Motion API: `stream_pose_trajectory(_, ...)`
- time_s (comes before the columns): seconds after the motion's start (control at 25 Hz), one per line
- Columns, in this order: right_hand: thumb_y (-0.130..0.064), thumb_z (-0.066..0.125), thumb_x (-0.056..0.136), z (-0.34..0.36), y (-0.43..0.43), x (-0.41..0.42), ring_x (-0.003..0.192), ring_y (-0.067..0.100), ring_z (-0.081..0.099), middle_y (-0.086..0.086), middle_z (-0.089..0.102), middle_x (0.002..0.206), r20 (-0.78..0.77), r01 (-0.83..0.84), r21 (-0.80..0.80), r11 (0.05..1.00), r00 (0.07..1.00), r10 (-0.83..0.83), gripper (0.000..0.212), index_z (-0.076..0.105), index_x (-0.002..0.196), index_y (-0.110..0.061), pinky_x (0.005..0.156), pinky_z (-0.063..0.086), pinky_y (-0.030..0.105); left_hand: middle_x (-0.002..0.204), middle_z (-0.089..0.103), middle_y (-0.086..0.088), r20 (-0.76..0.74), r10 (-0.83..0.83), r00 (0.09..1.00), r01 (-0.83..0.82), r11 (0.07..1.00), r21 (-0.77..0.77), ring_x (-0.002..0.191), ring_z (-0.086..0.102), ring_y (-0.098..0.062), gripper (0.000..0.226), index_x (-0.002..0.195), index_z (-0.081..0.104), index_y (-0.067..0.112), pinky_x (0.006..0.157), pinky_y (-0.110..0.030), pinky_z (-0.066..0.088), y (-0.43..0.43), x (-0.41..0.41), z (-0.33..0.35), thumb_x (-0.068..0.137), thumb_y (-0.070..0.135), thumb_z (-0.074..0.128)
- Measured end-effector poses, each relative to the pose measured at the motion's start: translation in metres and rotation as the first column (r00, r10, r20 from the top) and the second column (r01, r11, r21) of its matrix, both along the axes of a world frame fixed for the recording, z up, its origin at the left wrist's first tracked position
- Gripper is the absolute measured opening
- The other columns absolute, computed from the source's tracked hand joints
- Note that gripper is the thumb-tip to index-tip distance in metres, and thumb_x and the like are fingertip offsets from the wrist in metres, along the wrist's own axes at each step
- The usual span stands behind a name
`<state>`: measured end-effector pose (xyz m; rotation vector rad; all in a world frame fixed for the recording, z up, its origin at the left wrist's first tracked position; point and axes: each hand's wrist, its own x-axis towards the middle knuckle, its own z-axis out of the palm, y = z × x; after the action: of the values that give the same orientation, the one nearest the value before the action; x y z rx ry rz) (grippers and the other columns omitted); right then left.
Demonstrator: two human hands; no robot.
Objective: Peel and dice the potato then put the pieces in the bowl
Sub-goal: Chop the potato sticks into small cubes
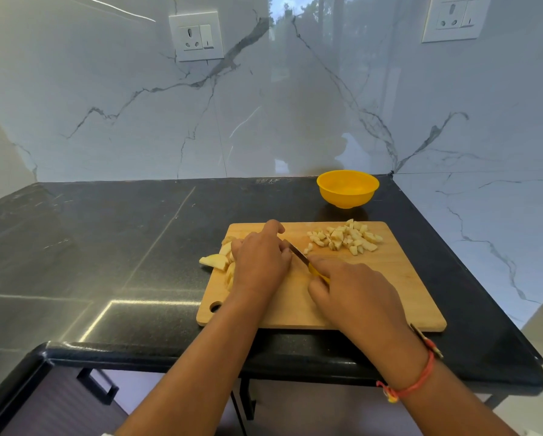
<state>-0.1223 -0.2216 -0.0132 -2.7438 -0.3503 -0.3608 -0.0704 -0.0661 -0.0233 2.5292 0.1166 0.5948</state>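
Potato wedges lie at the board's left edge, some pinned under the left hand, fingers curled over them, likely to steady the cut. Right hand grips the knife by its yellow handle, blade just beside those fingers. Dice sit heaped at the far right corner, near the bowl on the tabletop, handy for scooping
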Motion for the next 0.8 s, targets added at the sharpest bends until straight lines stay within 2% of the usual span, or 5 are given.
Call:
stream_pose_trajectory(0.08, -0.047, 0.037, 0.093, -0.001, 0.002, 0.001, 0.067, 0.008, 0.053, -0.012, 0.06, 0.078, -0.031, -0.006, -0.008, 1.0, 0.999, 0.006, 0.05, 0.037, 0.143, -0.05, 0.062, 0.053, 0.03, 0.083, 0.07, 0.013, -0.003, 0.006, 1.0, -0.006, 1.0, -0.013, 0.089, 0.062, -0.011, 0.027, 0.117, 0.054, 0.029, 0.103, -0.043, 0.034, 0.0, 0.0, 0.001, 0.092, 0.028, 0.064)
stream_pose_trajectory(0.28, -0.048, 0.035, 0.093, -0.001, -0.011, -0.005, 0.062, 0.007, 0.049, -0.012, 0.052, 0.07, -0.035, -0.006, -0.066, 0.998, 0.999, 0.003, 0.05, 0.035, 0.143, -0.052, 0.051, 0.044, 0.026, 0.08, 0.068, 0.014, 0.001, 0.015, 1.0, -0.015, 1.0, 0.005, 0.086, 0.062, -0.01, 0.028, 0.115, 0.054, 0.03, 0.1, -0.041, 0.033, -0.002, 0.0, 0.0, 0.09, 0.032, 0.067)
stream_pose_trajectory(0.48, -0.048, 0.034, 0.095, 0.003, -0.022, -0.015, 0.066, 0.009, 0.053, -0.012, 0.056, 0.074, -0.039, -0.021, -0.095, 0.995, 0.999, 0.018, 0.049, 0.031, 0.144, -0.053, 0.061, 0.054, 0.03, 0.082, 0.067, 0.014, 0.001, 0.028, 1.0, -0.028, 0.999, 0.031, 0.086, 0.06, -0.009, 0.027, 0.116, 0.054, 0.03, 0.097, -0.04, 0.033, -0.002, 0.0, 0.0, 0.091, 0.031, 0.066)
stream_pose_trajectory(0.8, -0.047, 0.035, 0.094, 0.001, -0.033, -0.026, 0.053, 0.008, 0.049, -0.013, 0.049, 0.058, 0.109, 0.059, -0.07, 0.996, 0.993, -0.052, 0.048, 0.035, 0.141, -0.052, 0.049, 0.049, 0.024, 0.1, 0.072, 0.01, -0.022, -0.065, 0.998, 0.064, 0.998, -0.023, 0.103, 0.058, -0.013, 0.021, 0.119, 0.052, 0.031, 0.096, -0.036, 0.028, -0.003, 0.003, 0.0, 0.1, 0.022, 0.054)
